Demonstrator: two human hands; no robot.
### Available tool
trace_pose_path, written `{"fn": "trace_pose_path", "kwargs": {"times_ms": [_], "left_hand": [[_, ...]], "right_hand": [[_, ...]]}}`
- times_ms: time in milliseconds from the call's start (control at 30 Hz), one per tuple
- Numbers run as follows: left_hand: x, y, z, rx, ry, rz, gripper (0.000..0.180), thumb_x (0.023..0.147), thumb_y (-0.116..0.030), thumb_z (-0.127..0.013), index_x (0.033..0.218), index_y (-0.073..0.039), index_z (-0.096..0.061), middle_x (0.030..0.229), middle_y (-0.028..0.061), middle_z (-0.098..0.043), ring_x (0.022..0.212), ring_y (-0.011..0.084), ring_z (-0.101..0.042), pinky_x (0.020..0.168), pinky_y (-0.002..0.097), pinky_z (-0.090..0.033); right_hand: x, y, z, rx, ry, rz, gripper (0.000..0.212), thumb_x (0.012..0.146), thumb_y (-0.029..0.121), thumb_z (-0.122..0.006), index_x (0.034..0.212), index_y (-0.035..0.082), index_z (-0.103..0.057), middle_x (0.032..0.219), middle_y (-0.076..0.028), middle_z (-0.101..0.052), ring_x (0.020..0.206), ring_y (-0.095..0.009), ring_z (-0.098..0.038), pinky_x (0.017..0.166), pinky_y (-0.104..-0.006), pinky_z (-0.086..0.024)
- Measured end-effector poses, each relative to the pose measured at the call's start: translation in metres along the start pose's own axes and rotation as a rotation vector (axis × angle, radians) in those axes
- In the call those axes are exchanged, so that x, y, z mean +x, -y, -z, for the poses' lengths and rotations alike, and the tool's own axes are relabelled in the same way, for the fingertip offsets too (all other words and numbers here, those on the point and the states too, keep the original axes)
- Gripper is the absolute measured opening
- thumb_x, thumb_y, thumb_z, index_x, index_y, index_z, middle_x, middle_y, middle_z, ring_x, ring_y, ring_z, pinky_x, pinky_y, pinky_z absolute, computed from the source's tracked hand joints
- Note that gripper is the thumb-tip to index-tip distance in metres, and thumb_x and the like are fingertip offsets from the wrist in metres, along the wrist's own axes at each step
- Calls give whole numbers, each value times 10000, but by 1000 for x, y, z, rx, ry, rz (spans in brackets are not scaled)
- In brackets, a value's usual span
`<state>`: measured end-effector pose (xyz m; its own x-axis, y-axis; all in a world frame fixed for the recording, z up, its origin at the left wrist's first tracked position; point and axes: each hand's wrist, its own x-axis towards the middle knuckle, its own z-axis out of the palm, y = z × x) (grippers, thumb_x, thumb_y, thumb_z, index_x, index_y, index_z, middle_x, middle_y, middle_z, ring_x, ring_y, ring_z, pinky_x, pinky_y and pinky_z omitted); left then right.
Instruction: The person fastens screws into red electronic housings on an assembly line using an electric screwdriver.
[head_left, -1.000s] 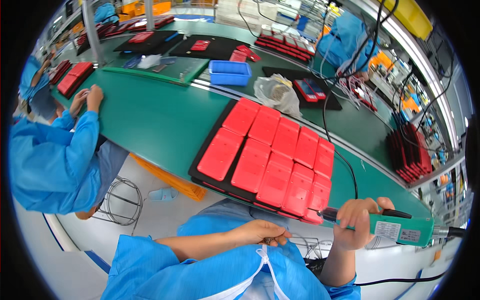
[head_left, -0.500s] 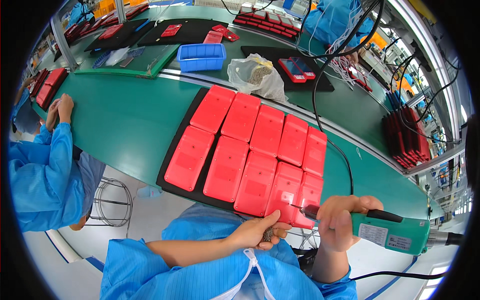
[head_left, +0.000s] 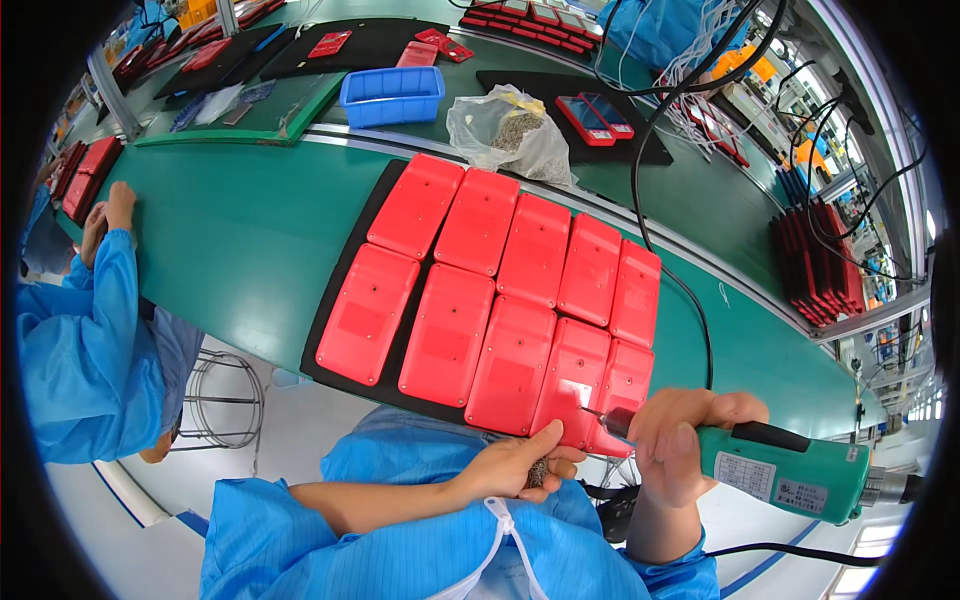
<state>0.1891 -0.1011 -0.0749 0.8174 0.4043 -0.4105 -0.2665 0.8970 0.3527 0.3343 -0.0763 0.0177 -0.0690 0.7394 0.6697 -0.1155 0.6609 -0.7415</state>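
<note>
Two rows of red plastic casings (head_left: 495, 345) lie on a black mat (head_left: 339, 268) in front of me. My right hand (head_left: 672, 440) grips a green electric screwdriver (head_left: 812, 474), held nearly level. Its thin bit reaches over the near-row casing (head_left: 574, 372) second from the right, close to a pale patch; whether the tip touches cannot be told. My left hand (head_left: 500, 470) is curled around a small heap of screws (head_left: 538, 474). Its thumb rests at that casing's near edge.
Beyond the mat stand a blue bin (head_left: 392, 98) and a clear bag of screws (head_left: 508, 132). A black cable (head_left: 690, 295) runs down past the mat's right side. Dark red casings (head_left: 818, 262) are stacked at right. A co-worker in a blue sleeve (head_left: 95, 350) sits at left.
The view has shifted slightly, so the mat and casings appear a little lower at left. Both my hands and the screwdriver hold almost the same pose over the same casing.
</note>
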Motion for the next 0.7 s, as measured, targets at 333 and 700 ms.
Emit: {"fn": "trace_pose_path", "kwargs": {"times_ms": [333, 700], "left_hand": [[-3, -2, -2, -63, -72, 69, 407, 892, -320, -420, 1136, -1, -485, 807, 30, -533, 623, 66, -447, 489, 176, -365], [-31, -1, -2, 103, 119, -137, 359, 879, -256, -471, 1154, -26, -488, 1000, 78, -577, 793, 105, -557, 720, 199, -443]], "right_hand": [[2, -6, 1, -28, 7, -10, 339, 724, -101, -450, 964, 70, -283, 515, -86, -443, 385, -151, -441, 371, -289, -400], [-1, -5, -11, -178, 5, 69, 320, 768, 18, -470, 1033, 71, -299, 526, -39, -408, 360, -120, -361, 361, -257, -354]]}}
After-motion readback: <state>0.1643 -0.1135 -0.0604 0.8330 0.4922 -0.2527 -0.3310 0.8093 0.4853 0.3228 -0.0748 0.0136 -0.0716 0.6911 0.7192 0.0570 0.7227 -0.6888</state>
